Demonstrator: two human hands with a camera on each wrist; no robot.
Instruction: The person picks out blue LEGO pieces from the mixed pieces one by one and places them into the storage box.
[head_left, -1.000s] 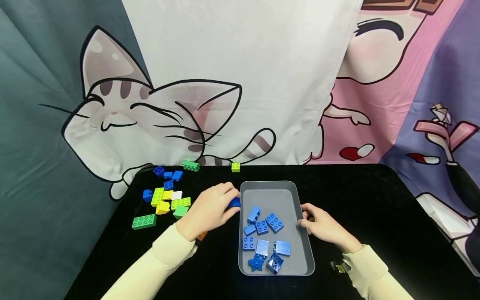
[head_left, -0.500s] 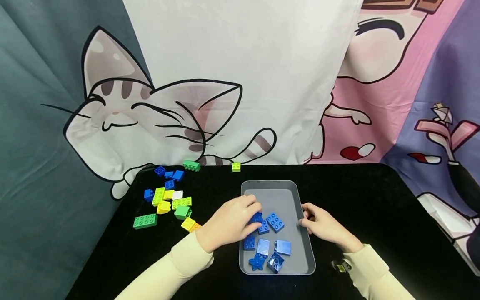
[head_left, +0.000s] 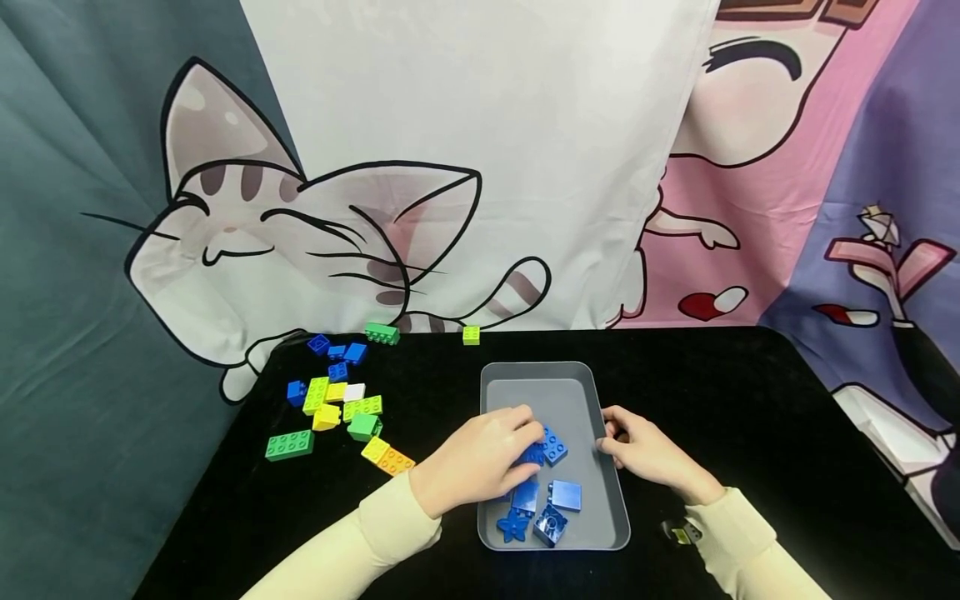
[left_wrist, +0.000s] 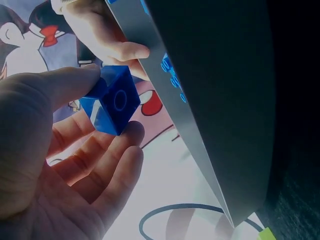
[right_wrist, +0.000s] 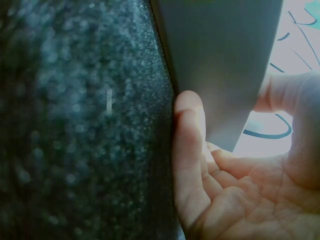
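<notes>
Left hand [head_left: 480, 462] over gray tray [head_left: 607, 500], fingers [left_wrist: 75, 82] pinching blue brick [left_wrist: 111, 100] above blue bricks [head_left: 551, 508] lying inside. Right hand [head_left: 648, 454] gripping tray's right rim, fingers curled around edge. Farther left on black surface [head_left: 735, 392]: loose green, yellow, blue bricks [head_left: 333, 400].

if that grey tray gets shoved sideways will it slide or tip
Probably slide: the grey tray sits low and flat on the black cloth. It looks stiff and likely light, holding only small blue bricks. The right hand gripping its edge should steady it.

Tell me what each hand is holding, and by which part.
The left hand pinches a small blue plastic brick by opposite sides, thumb against fingertips. The right hand grips the grey rectangular tray at its right rim.
</notes>
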